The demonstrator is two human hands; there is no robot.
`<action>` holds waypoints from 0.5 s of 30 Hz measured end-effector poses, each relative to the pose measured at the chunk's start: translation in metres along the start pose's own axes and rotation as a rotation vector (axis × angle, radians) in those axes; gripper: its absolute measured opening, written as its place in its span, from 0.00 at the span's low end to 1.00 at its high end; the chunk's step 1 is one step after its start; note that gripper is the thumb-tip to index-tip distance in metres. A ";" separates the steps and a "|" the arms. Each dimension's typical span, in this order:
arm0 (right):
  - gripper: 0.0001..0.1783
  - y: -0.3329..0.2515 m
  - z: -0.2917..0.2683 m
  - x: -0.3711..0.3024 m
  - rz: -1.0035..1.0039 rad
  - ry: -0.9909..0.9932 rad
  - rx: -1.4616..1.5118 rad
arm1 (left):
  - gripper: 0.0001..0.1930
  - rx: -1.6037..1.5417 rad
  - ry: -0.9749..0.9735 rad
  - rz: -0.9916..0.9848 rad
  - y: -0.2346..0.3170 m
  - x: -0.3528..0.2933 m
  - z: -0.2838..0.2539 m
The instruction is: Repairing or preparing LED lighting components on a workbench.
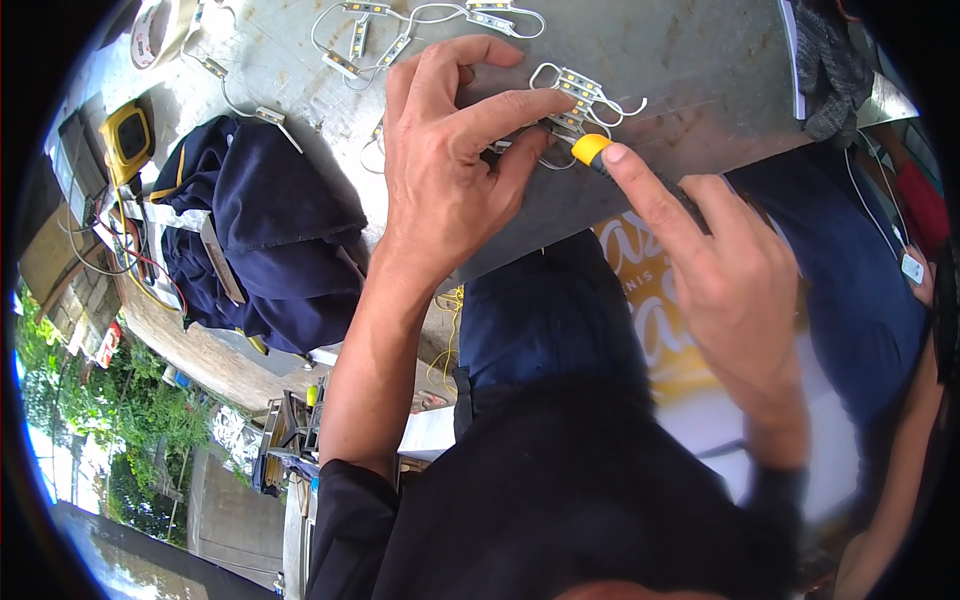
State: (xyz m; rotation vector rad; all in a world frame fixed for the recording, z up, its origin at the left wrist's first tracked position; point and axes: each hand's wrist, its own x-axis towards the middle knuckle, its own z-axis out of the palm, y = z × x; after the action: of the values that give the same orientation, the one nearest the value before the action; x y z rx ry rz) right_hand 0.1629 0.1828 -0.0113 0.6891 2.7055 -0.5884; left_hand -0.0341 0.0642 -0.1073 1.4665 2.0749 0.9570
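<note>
My left hand is over the metal table. Its index fingertip presses on a small bunch of white LED modules joined by thin white wire, and its thumb bends in beside them. In my right hand is a tool with a yellow-and-black handle, my index finger stretched along it. The tool's front end meets the modules near the left fingertip; its tip is too small to make out. Further back on the table lie more LED modules on looping wire.
At the left are a dark blue cloth, a yellow tape measure and a roll of tape. A grey glove rests at the far right. Beside me on the right, another person's hand holds a small white thing on a wire.
</note>
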 end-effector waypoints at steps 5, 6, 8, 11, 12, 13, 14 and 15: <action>0.39 -0.001 0.001 0.000 0.002 0.009 0.021 | 0.23 -0.004 -0.043 -0.033 0.003 0.002 -0.003; 0.39 -0.002 0.002 -0.001 0.005 0.010 0.022 | 0.23 0.018 -0.041 -0.029 0.004 0.002 -0.003; 0.39 -0.003 0.005 -0.003 0.004 0.018 0.018 | 0.23 0.043 -0.040 -0.024 0.004 0.001 -0.002; 0.39 -0.005 0.005 -0.006 0.016 -0.004 0.007 | 0.23 0.055 -0.032 0.010 0.001 0.000 -0.002; 0.39 -0.004 0.007 -0.007 0.018 -0.004 0.008 | 0.23 0.058 -0.043 0.014 0.001 0.001 -0.002; 0.40 -0.003 0.010 -0.007 0.012 0.017 0.009 | 0.23 0.062 -0.053 0.017 0.001 0.001 -0.003; 0.40 -0.002 0.011 -0.008 0.006 0.040 0.009 | 0.23 0.061 -0.054 0.020 0.001 0.002 -0.002; 0.40 -0.003 0.010 -0.008 0.008 0.040 0.007 | 0.23 0.056 -0.052 0.018 0.001 0.002 -0.002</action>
State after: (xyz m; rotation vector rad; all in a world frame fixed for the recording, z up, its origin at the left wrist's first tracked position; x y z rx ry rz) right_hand 0.1705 0.1729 -0.0163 0.7209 2.7379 -0.5886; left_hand -0.0357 0.0655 -0.1053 1.5244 2.0695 0.8648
